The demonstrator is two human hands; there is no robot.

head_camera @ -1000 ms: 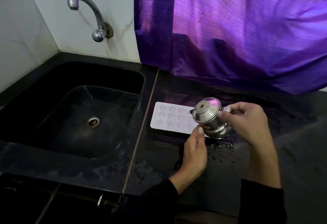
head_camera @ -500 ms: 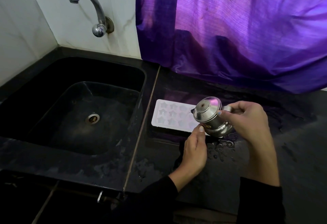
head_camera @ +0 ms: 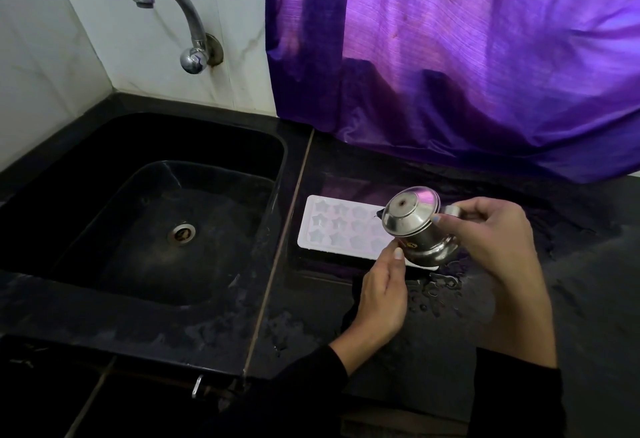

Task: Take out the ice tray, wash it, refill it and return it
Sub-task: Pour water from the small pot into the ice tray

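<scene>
Counter [head_camera: 433,351]: ice tray [head_camera: 332,230] under kettle [head_camera: 415,230]

- Black sink [head_camera: 104,174] set in dark worktop [head_camera: 588,299], steel drain [head_camera: 181,232] at basin centre.
- Curved chrome tap [head_camera: 187,22] on white tiled wall [head_camera: 104,39].
- Purple curtain [head_camera: 467,57] hangs to worktop, right.

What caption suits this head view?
Right hand tilts a steel pot over the ice tray; left hand steadies it.
</scene>
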